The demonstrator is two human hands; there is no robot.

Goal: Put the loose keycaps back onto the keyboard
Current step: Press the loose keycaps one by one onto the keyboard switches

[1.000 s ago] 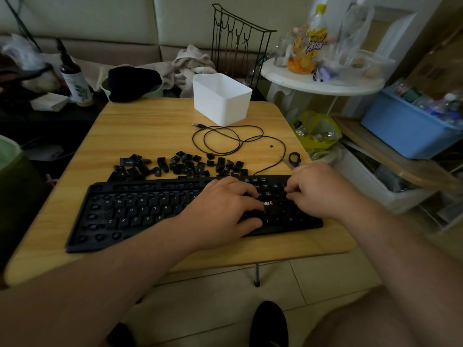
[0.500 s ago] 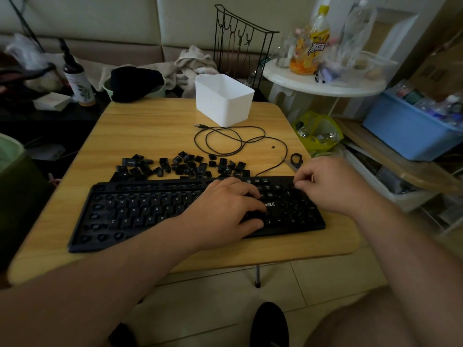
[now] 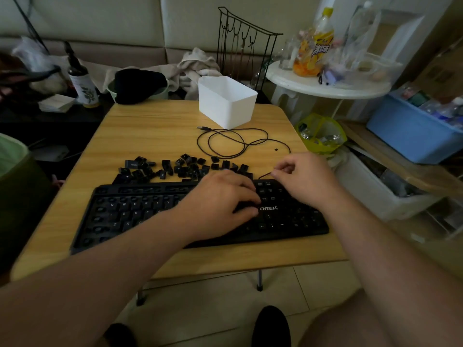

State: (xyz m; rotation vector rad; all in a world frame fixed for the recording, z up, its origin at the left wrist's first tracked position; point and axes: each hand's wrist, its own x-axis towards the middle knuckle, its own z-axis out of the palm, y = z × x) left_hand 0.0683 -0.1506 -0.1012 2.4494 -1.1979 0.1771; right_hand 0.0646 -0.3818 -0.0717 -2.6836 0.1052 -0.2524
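Note:
A black keyboard lies along the front of the wooden table, with several bare key sockets on its left half and top row. Several loose black keycaps are scattered in a band just behind it. My left hand rests on the keyboard's middle-right, fingers bent down onto the keys, thumb beside the brand logo. My right hand hovers over the keyboard's back right corner. Its fingers are loosely curled and point left toward the keycaps, with nothing visible between thumb and forefinger.
The keyboard's thin black cable loops behind the keycaps, with a tiny black piece lying beside it. A white plastic bin stands at the table's back. A round white side table and a blue crate crowd the right.
My right hand has lifted off the keyboard's right section and moved back and up to its rear edge. It now covers the spot near the cable. My left hand has stayed put.

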